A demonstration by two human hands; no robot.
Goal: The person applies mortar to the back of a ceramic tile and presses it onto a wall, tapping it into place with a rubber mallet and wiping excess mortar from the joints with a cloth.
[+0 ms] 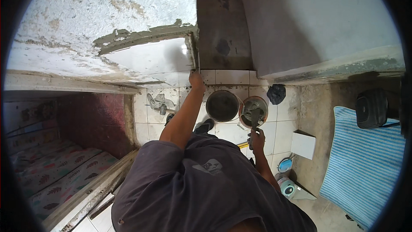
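Observation:
My right hand (257, 139) is closed round the handle of a trowel (255, 116). The trowel's blade lies over grey wet mortar (249, 108) in a round orange-brown bucket (265, 114). My left hand (196, 80) reaches forward to the corner of the wall, its fingers bent at the foot of a narrow upright edge; whatever they grip is too small to make out. Just left of that edge, a glossy white tile panel (150, 56) is set in the rough white wall (86, 13), with fresh grey mortar (141, 35) along its top and side.
A dark bucket (222, 105) stands left of the mortar bucket. A black plastic bag (276, 94) lies near the right wall. Grey rags (161, 102) lie on the white floor tiles left of my arm. At right are a white box (303, 144), a blue striped mat (365, 154) and a black bag (371, 109).

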